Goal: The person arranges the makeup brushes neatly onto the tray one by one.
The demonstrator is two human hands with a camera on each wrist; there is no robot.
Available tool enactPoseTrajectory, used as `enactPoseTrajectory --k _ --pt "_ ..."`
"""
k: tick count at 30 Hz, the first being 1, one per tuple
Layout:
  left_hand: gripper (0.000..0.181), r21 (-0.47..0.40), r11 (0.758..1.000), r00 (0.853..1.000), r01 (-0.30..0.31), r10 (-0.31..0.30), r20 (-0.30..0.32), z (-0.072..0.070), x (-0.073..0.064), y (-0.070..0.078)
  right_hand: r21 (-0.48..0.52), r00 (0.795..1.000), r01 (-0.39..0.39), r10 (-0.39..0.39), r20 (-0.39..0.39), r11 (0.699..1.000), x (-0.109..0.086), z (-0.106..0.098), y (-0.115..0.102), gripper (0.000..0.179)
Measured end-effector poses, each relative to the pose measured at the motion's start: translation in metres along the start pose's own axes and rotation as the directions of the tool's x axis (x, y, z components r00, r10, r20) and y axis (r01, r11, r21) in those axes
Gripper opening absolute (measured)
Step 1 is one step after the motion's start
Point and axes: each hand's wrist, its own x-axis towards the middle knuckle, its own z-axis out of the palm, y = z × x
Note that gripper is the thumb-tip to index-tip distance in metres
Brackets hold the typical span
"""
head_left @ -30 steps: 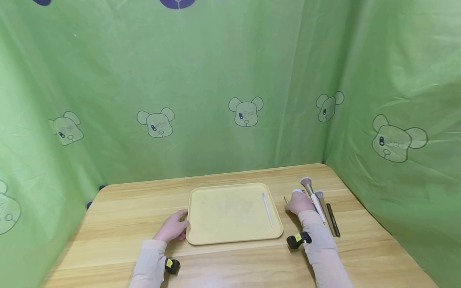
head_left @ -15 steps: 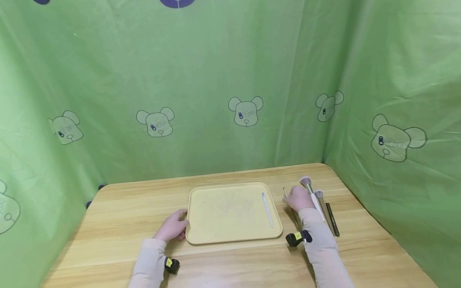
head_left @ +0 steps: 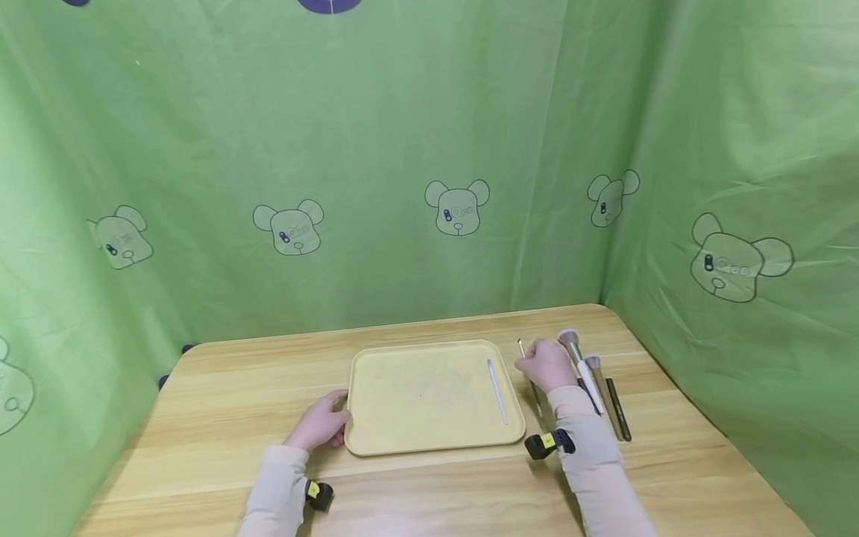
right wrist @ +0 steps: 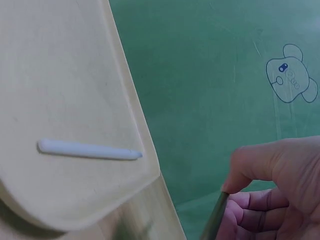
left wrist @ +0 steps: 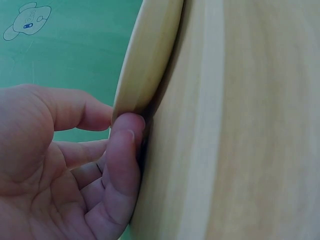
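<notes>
Right hand (head_left: pixel 546 366), pinched on a slim dark gold-tipped stick (right wrist: pixel 216 219), has been shifted left from the white-handled brush (head_left: pixel 588 380); stick is thereby brought just right of the yellow rectangular tray (head_left: pixel 423 403), gripped at left by the left hand (head_left: pixel 318 424).

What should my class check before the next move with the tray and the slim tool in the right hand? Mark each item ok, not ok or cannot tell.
1. Tray steadied: ok; the left hand grips its left edge.
2. Slim gold-tipped tool held: ok; the right hand pinches it.
3. White pen inside the rim: ok; it lies near the tray's right side.
4. Slim gold-tipped tool over the tray: not ok; it is beside the right rim.
5. Its lower end off the table: cannot tell.
</notes>
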Motion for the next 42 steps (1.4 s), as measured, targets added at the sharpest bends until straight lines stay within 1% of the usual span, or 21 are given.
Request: enactPoseTrajectory --k 8,14,21,27,32,38,42 --pt "0.058 -0.001 1.000 1.000 0.004 -0.004 0.004 -0.001 0.000 0.001 -0.009 1.000 0.014 -0.014 -0.025 1.000 -0.001 0.008 -0.012 0.014" --pt "0.058 -0.005 1.000 1.000 0.000 0.000 0.004 -0.001 -0.001 0.002 0.027 1.000 -0.001 0.001 0.006 1.000 -0.001 0.018 -0.020 0.013" --pt "0.058 -0.011 1.000 1.000 0.000 0.000 0.005 -0.001 -0.001 0.001 0.024 1.000 0.025 -0.026 0.014 0.999 -0.001 0.033 -0.024 0.017" --pt "0.059 -0.018 1.000 1.000 0.004 -0.004 0.008 -0.001 0.000 0.001 0.043 0.999 0.000 -0.002 0.047 0.999 -0.003 0.041 -0.032 0.017" --pt "0.059 -0.015 1.000 1.000 0.006 -0.006 0.007 0.000 0.002 0.000 0.066 0.998 -0.016 0.012 0.057 0.998 -0.005 0.049 -0.036 0.016" --pt "0.059 -0.014 1.000 1.000 0.011 -0.011 0.005 0.000 0.003 -0.001 0.043 0.999 -0.001 -0.001 0.050 0.999 -0.005 0.060 -0.040 0.017" --pt "0.059 -0.009 1.000 1.000 0.013 -0.013 0.005 0.000 0.003 -0.001 0.031 0.999 -0.005 0.004 0.052 0.999 -0.006 0.062 -0.043 0.018"
